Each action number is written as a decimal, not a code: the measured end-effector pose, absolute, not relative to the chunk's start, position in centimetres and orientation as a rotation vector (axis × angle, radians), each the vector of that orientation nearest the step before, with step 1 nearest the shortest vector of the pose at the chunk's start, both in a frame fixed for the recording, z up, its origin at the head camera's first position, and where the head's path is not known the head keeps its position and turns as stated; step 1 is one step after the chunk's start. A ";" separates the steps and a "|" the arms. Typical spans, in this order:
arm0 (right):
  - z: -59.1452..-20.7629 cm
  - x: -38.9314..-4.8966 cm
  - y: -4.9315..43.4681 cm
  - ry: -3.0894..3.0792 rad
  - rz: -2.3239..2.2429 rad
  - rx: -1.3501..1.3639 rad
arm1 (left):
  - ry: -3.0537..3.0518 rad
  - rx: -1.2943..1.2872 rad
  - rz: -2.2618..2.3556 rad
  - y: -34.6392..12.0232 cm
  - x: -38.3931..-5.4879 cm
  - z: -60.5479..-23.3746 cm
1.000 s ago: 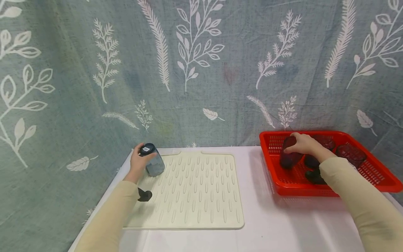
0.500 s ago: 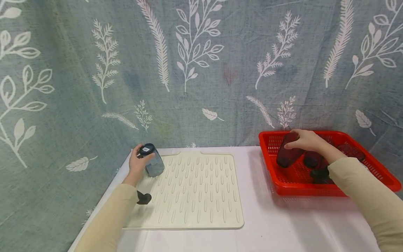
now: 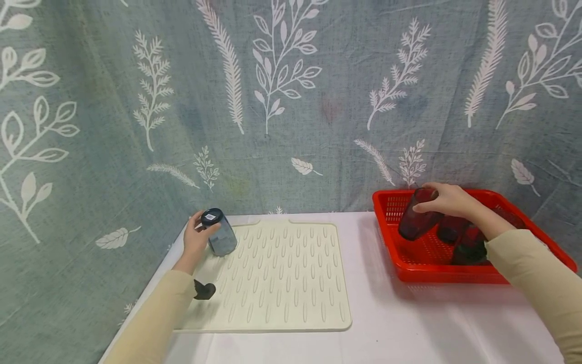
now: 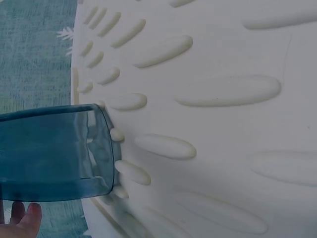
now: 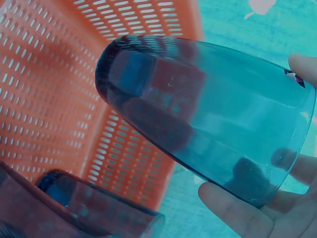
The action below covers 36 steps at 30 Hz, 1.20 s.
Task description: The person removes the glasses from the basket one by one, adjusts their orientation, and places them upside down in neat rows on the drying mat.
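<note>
A blue-tinted drinking glass point(image 3: 223, 238) stands upside down on the ribbed cream drying mat point(image 3: 291, 283), at its far left corner. My left hand point(image 3: 194, 242) holds it near its upturned dark base, which bears a small white sticker; the left wrist view shows its rim on the mat. Over the red basket point(image 3: 436, 275), my right hand point(image 3: 447, 201) grips a second tinted glass point(image 3: 413, 222) near its rim. That glass tilts with its thick base point(image 5: 114, 69) pointing down and left. Thumb and fingers lie on opposite sides of it in the right wrist view.
Several more glasses point(image 3: 470, 246) lie inside the basket, partly hidden by my right forearm. A white cloth point(image 3: 377, 313) covers the table between mat and basket. Grey-green curtains point(image 3: 327, 167) with leaf patterns hang at the back and left.
My right hand has raised its glass slightly and tilted it, away from the other glasses in the basket. My left hand still holds the other glass in the same spot.
</note>
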State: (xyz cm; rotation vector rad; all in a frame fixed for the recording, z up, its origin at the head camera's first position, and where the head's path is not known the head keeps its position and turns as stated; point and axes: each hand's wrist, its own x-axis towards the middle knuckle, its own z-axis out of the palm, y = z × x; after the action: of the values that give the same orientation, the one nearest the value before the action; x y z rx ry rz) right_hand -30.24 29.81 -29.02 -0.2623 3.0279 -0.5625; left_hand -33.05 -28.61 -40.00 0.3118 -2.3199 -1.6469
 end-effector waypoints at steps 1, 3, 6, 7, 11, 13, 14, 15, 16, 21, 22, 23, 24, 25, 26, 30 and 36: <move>-28.9 -30.1 29.8 3.031 -0.566 -0.261 | -2.321 0.318 -1.648 -28.6 -33.0 -40.0; -28.6 -29.9 29.8 3.038 -0.571 -0.262 | -2.317 0.311 -1.658 -28.7 -32.9 -40.0; -28.2 -29.5 29.9 3.048 -0.580 -0.257 | -2.306 0.297 -1.664 -28.8 -32.6 -39.9; -28.1 -29.3 30.0 3.050 -0.581 -0.255 | -2.299 0.291 -1.667 -28.8 -32.5 -39.9; -27.7 -28.8 30.1 3.056 -0.594 -0.246 | -2.298 0.293 -1.646 -28.8 -31.8 -39.6; -27.5 -28.5 30.1 3.057 -0.612 -0.245 | -2.298 0.291 -1.637 -28.7 -31.4 -39.4; -27.4 -28.4 30.1 3.057 -0.619 -0.240 | -2.299 0.288 -1.633 -28.7 -31.2 -39.3; -27.3 -28.2 30.1 3.055 -0.627 -0.239 | -2.296 0.283 -1.631 -28.6 -31.0 -39.2; -27.2 -28.0 30.1 3.053 -0.637 -0.234 | -2.292 0.276 -1.634 -28.6 -30.8 -39.1; -26.7 -27.3 30.3 3.043 -0.652 -0.215 | -2.259 0.214 -1.669 -28.4 -30.0 -38.5; -26.7 -27.3 30.3 3.041 -0.652 -0.213 | -2.253 0.200 -1.680 -28.4 -29.9 -38.4; -26.6 -27.2 30.3 3.039 -0.654 -0.214 | -2.246 0.186 -1.687 -28.3 -29.7 -38.2; -26.6 -27.1 30.4 3.037 -0.654 -0.214 | -2.245 0.175 -1.688 -28.1 -29.6 -38.1; -26.5 -27.0 30.4 3.036 -0.655 -0.214 | -2.241 0.163 -1.689 -28.0 -29.5 -37.9; -26.5 -27.0 30.5 3.034 -0.660 -0.215 | -2.236 0.153 -1.697 -27.8 -29.4 -37.7; -26.4 -26.6 30.5 3.026 -0.697 -0.210 | -2.240 0.114 -1.719 -27.0 -28.9 -37.0; -26.0 -26.1 30.0 3.004 -0.796 -0.192 | -2.234 0.021 -1.777 -25.7 -28.5 -36.3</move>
State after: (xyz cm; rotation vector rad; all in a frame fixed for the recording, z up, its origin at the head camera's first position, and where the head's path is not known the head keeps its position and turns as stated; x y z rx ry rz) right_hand -26.07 29.98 -26.04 -0.1924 3.0043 -0.7959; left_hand -28.54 -25.71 -36.29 0.0207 -2.2336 -1.7774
